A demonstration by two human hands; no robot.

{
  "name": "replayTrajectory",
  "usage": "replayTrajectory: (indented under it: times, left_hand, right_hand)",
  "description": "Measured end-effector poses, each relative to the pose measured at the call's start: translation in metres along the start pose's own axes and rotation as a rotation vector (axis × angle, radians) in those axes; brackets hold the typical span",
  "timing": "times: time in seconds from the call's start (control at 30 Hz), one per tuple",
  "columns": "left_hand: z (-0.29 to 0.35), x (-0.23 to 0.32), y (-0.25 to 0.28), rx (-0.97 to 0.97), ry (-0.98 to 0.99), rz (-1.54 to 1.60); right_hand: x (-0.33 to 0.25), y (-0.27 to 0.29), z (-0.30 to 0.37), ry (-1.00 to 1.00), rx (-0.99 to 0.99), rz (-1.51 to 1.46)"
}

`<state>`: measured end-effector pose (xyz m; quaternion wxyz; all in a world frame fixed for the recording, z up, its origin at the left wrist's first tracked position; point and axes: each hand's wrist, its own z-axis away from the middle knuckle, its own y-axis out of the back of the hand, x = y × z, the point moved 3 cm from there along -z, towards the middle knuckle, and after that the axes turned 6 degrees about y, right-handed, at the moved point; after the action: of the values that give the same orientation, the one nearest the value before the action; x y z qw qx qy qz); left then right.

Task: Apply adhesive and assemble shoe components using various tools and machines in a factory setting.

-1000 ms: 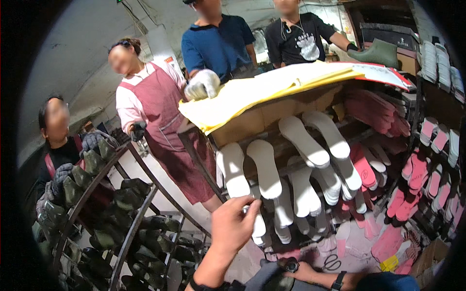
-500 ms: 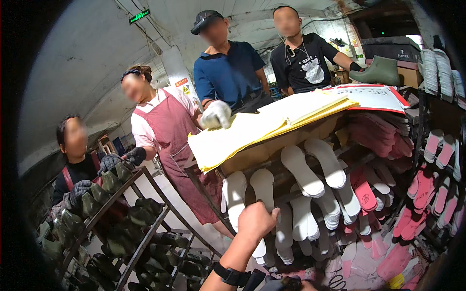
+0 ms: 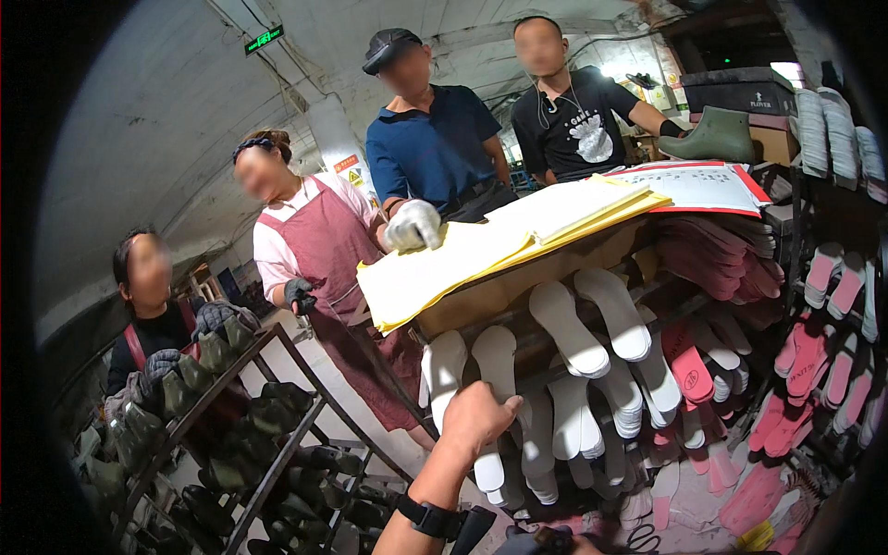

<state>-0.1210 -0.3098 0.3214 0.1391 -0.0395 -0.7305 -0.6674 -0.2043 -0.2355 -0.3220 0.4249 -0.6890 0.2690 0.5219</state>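
Note:
My left hand (image 3: 479,418), with a black strap on its wrist, reaches up from the lower edge to the hanging white insoles. Its fingers are curled and turned away, the thumb lying along the right side. The hand covers the lower part of a white insole (image 3: 495,356); whether it grips that insole cannot be seen. More white insoles (image 3: 566,328) hang in bundles to the right, beside a pink insole (image 3: 687,365). My right hand does not show; a dark blurred thing (image 3: 553,539) at the bottom edge is too unclear to name.
Yellow sheets (image 3: 444,273) cover the bench top, with a co-worker's white-gloved hand (image 3: 413,226) on them. A green boot (image 3: 717,137) stands at the far right. Dark boots fill a metal rack (image 3: 236,384) at left. Several people stand across the bench. Pink insoles (image 3: 754,499) lie low right.
My left hand has shifted slightly left and stays curled before the insoles. The aproned co-worker's dark-gloved hand has moved from the boot rack toward their body. The view has shifted a little.

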Motion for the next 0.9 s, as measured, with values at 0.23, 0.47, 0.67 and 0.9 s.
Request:
replayTrajectory:
  times: [0.23,0.47,0.67,0.9]
  left_hand:
    - [-0.003,-0.006,-0.001,0.018,-0.011,0.026]
    - [0.004,0.003,0.014,-0.113,0.067,0.068]
    - [-0.004,-0.001,0.011,-0.148,0.066,0.087]
    - [-0.005,-0.004,0.012,-0.120,0.036,0.118]
  right_hand:
    - [-0.033,-0.008,0.007,-0.026,-0.007,0.263]
    - [-0.114,-0.019,0.013,-0.071,0.004,0.522]
    - [-0.187,-0.042,0.022,-0.128,-0.014,0.740]
    - [-0.235,-0.066,0.031,-0.025,-0.011,0.791]
